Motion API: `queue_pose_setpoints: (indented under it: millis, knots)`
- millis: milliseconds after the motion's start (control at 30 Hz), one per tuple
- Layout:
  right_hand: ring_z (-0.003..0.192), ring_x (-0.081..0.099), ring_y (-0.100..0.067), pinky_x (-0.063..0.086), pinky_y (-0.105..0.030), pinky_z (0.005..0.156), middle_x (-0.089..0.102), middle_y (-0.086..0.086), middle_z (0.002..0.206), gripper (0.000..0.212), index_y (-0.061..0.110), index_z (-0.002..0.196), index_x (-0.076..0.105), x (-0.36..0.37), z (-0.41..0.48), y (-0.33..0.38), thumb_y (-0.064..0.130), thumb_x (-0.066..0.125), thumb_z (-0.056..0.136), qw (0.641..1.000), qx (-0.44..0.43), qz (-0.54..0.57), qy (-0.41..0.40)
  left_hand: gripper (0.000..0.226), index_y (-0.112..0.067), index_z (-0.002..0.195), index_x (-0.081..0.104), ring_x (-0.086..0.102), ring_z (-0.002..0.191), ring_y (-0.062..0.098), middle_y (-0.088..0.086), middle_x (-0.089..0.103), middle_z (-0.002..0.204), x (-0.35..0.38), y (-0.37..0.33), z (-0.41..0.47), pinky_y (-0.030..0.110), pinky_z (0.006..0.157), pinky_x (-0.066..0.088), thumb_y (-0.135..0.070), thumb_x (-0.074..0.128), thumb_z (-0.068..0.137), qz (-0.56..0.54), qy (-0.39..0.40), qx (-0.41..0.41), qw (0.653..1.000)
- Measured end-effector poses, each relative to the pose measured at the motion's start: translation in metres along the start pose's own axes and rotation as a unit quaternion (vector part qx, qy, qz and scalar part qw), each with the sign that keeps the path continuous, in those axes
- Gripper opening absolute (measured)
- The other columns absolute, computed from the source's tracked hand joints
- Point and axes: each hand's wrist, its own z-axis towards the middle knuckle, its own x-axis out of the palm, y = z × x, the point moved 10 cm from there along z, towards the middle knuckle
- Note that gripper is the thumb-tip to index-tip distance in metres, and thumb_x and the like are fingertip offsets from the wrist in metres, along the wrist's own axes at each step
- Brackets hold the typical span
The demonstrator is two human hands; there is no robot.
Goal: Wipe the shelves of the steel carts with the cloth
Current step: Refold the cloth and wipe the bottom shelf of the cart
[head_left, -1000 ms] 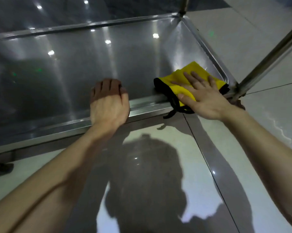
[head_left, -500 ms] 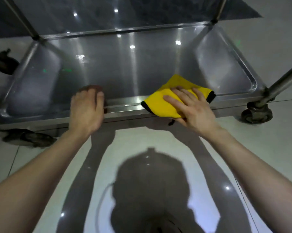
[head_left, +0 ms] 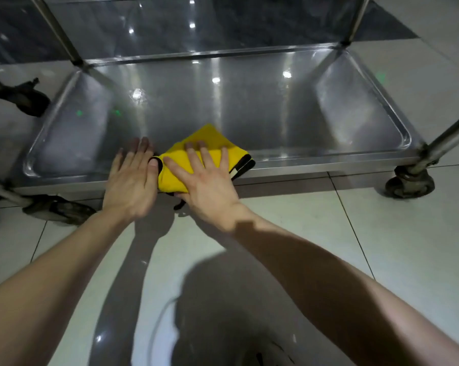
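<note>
The steel cart's bottom shelf (head_left: 262, 109) is a shallow tray with a raised rim, just above the floor. A folded yellow cloth with black edging (head_left: 210, 140) lies over the shelf's front rim near the middle. My right hand (head_left: 204, 178) presses flat on the cloth with fingers spread. My left hand (head_left: 132, 178) rests flat on the front rim right beside the cloth, its thumb touching the cloth's left edge and its fingertips reaching into the tray.
Steel corner posts rise at the back left (head_left: 62, 35), the back right (head_left: 355, 19) and the front right (head_left: 450, 130). Castor wheels sit at the front right (head_left: 410, 182), the front left (head_left: 56, 207) and the back left (head_left: 25, 99). Glossy floor tiles (head_left: 315, 228) surround the cart.
My right hand has slid the cloth leftward along the front rim, from the right corner to the middle. It now lies next to my left hand. The view has pulled back.
</note>
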Motion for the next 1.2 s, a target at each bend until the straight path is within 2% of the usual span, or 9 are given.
queue_pose_setpoints:
  millis: [167,367,500,667,733,833,1000,1133,1200]
  knots:
    - [0.164,0.014,-0.041,0.017,-0.073,0.123,0.016,-0.007,0.180,0.081,0.052,0.168,0.015,-0.003,-0.012,-0.052,0.084,0.036,0.096,0.999,-0.050,0.017,0.012,0.079,-0.004,0.168,0.030,0.012,0.168,0.022,0.009,0.025,0.178,0.005,0.001,-0.002,0.047,0.135,0.008,-0.048,0.002,0.109,0.009,0.013,0.014,1.000]
    - [0.167,-0.007,-0.019,-0.007,-0.064,0.129,-0.001,0.015,0.180,0.091,0.068,0.160,0.008,0.017,-0.003,-0.192,0.104,0.012,0.077,0.979,0.091,0.133,0.122,0.073,-0.008,0.169,0.030,0.009,0.168,0.020,0.006,0.026,0.178,0.008,-0.004,-0.005,0.050,0.136,0.010,-0.049,0.008,0.113,0.042,0.004,0.037,0.998]
    - [0.167,-0.009,-0.025,-0.008,-0.071,0.126,-0.006,0.010,0.181,0.096,0.063,0.163,0.006,0.030,0.055,-0.240,0.104,0.012,0.076,0.969,0.167,0.123,0.135,0.068,-0.004,0.167,0.033,0.014,0.168,0.024,0.011,0.030,0.176,0.004,-0.010,-0.007,0.054,0.134,0.015,-0.042,0.018,0.113,0.058,-0.014,0.042,0.997]
    - [0.166,-0.010,-0.037,-0.009,-0.081,0.119,-0.004,-0.003,0.181,0.099,0.059,0.165,0.005,0.038,0.161,-0.203,0.103,0.008,0.076,0.971,0.158,0.123,0.129,0.068,0.002,0.165,0.033,0.016,0.167,0.025,0.017,0.032,0.174,-0.002,-0.014,-0.004,0.054,0.134,0.013,-0.041,0.025,0.112,0.053,-0.030,0.012,0.998]
    - [0.165,-0.010,-0.038,-0.010,-0.081,0.118,-0.005,-0.004,0.181,0.092,0.058,0.165,0.004,0.039,0.191,-0.161,0.099,0.012,0.083,0.977,0.122,0.117,0.133,0.072,0.003,0.165,0.031,0.013,0.167,0.023,0.018,0.029,0.175,-0.005,-0.012,-0.004,0.052,0.135,0.010,-0.045,0.026,0.112,0.038,-0.035,-0.009,0.999]
    - [0.166,-0.010,-0.035,-0.012,-0.080,0.119,-0.006,-0.002,0.181,0.085,0.060,0.165,0.005,0.034,0.202,-0.087,0.095,0.013,0.088,0.984,0.042,0.111,0.135,0.081,0.000,0.170,0.015,0.008,0.168,0.021,0.014,0.018,0.179,-0.011,-0.006,-0.006,0.050,0.136,0.006,-0.049,0.037,0.110,-0.013,-0.066,-0.021,0.997]
    - [0.167,-0.010,-0.026,-0.012,-0.074,0.124,-0.006,0.006,0.181,0.076,0.062,0.164,0.006,0.018,0.139,-0.029,0.088,0.015,0.093,0.978,-0.066,0.133,0.145,0.093,0.001,0.170,0.008,0.010,0.168,0.029,0.016,0.012,0.180,-0.012,0.001,-0.010,0.052,0.135,0.006,-0.044,0.047,0.098,-0.060,-0.080,-0.014,0.995]
    - [0.167,-0.004,-0.020,-0.006,-0.067,0.128,0.002,0.010,0.181,0.074,0.060,0.165,0.013,-0.003,0.058,-0.035,0.085,0.009,0.095,0.973,-0.119,0.141,0.137,0.098,-0.003,0.170,0.004,0.000,0.166,0.023,0.014,0.007,0.180,-0.015,0.004,-0.013,0.031,0.133,-0.008,-0.038,0.048,0.089,-0.159,-0.079,-0.024,0.984]
    - [0.167,0.005,-0.026,0.005,-0.069,0.129,0.008,0.005,0.181,0.074,0.056,0.167,0.014,-0.008,0.019,-0.037,0.083,0.014,0.098,0.982,-0.133,0.095,0.099,0.095,-0.006,0.170,0.006,0.003,0.164,0.017,0.012,0.011,0.178,-0.020,0.015,-0.020,0.030,0.133,-0.001,-0.036,0.049,0.091,-0.248,-0.085,-0.056,0.963]
